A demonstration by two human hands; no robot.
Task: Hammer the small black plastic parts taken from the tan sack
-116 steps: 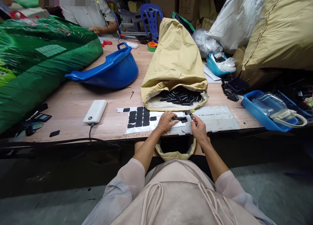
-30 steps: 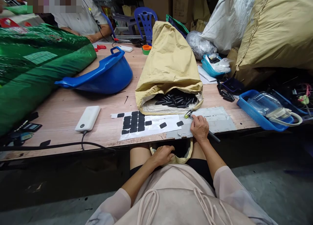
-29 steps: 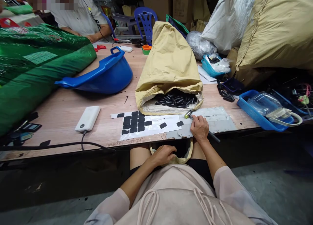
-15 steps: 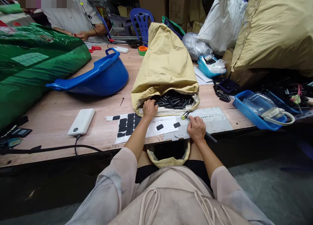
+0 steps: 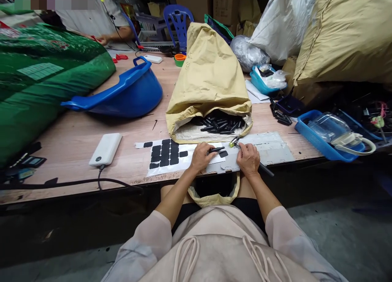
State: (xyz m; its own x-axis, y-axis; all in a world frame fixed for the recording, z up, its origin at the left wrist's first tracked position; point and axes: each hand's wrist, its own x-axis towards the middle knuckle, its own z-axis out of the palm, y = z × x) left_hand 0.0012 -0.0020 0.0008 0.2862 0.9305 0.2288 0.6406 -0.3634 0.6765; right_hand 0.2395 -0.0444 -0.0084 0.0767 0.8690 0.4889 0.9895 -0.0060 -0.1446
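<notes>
My left hand [image 5: 199, 157] is closed on a slim black plastic part [image 5: 217, 150] and holds it over a white backing sheet [image 5: 186, 161] that carries several black pads [image 5: 164, 154]. One loose black pad [image 5: 223, 154] lies just right of that part. My right hand [image 5: 248, 159] grips a thin tool [image 5: 236, 142] with a yellow-green tip, its dark handle sticking out past my wrist. Right behind both hands a tan paper sack [image 5: 211, 81] lies open, full of the same black parts [image 5: 221, 124]. A second tan bag [image 5: 215, 198] sits open in my lap below the table edge.
A white power bank [image 5: 105, 149] with a cable lies left of the sheet. A tipped blue basin [image 5: 130, 90] and a green sack [image 5: 45, 86] fill the left. Blue trays [image 5: 318, 137] and large bags crowd the right. Another person's hand [image 5: 102, 39] works at the far end.
My left hand went from my lap up into the sack's mouth, then came back to the sheet holding a black part. My right hand stayed put with the tool.
</notes>
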